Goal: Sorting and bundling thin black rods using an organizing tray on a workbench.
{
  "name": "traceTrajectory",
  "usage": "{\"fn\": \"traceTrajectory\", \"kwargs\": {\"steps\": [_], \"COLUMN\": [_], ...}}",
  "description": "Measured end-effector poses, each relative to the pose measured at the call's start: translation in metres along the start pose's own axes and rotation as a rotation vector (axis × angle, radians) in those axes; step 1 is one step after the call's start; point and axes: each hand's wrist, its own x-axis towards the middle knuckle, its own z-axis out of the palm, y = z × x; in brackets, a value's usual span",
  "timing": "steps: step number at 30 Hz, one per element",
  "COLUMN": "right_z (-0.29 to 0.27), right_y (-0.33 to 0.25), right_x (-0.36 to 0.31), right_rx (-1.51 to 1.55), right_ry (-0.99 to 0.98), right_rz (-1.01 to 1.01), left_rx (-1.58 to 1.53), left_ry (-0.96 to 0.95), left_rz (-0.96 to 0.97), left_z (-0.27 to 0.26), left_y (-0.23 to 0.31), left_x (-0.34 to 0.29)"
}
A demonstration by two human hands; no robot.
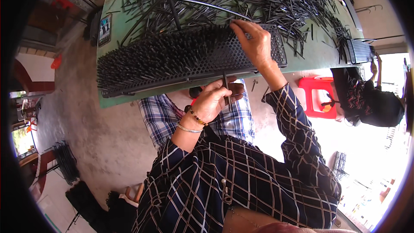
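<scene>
A long black perforated panel [227,55] lies along the near edge of the green table. Dense black bristle-like strips [155,54] stand up from its left and middle part, while bare holes show toward its right end. My left hand [208,102], palm up just below the panel's front edge, is closed round a thin dark metal piece [226,87] that reaches up to that edge. Over the panel's bare section, my right hand [257,45] has its fingertips bent together near the far rim. Whatever they pinch is too small or hidden to make out.
Loose black strips [207,0] are heaped across the table [113,6]. A dark upright rod [171,4] rises behind the panel. To the right, a person [379,103] in black works at another perforated panel [359,51], near a red stool [318,97].
</scene>
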Motion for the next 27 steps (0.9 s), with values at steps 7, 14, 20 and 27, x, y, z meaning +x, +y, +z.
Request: {"fn": "traceTrajectory", "kwargs": {"steps": [7,14,20,27], "right_z": [0.003,-0.020,-0.036,-0.033], "right_y": [-0.005,-0.026,-0.035,-0.033], "right_x": [-0.004,-0.009,-0.031,-0.016], "right_rx": [-0.097,0.134,0.557,0.569], "right_ry": [-0.105,-0.135,-0.920,-0.503], "right_rz": [-0.131,0.107,0.583,0.568], "left_rx": [0.048,0.051,0.239,0.369], "left_ry": [0.004,0.000,-0.099,0.135], "left_rz": [0.025,0.134,0.144,0.290], "left_z": [0.001,0.009,0.007,0.002], "left_y": [0.000,0.009,0.017,0.004], "left_x": [-0.003,-0.006,-0.007,-0.006]}}
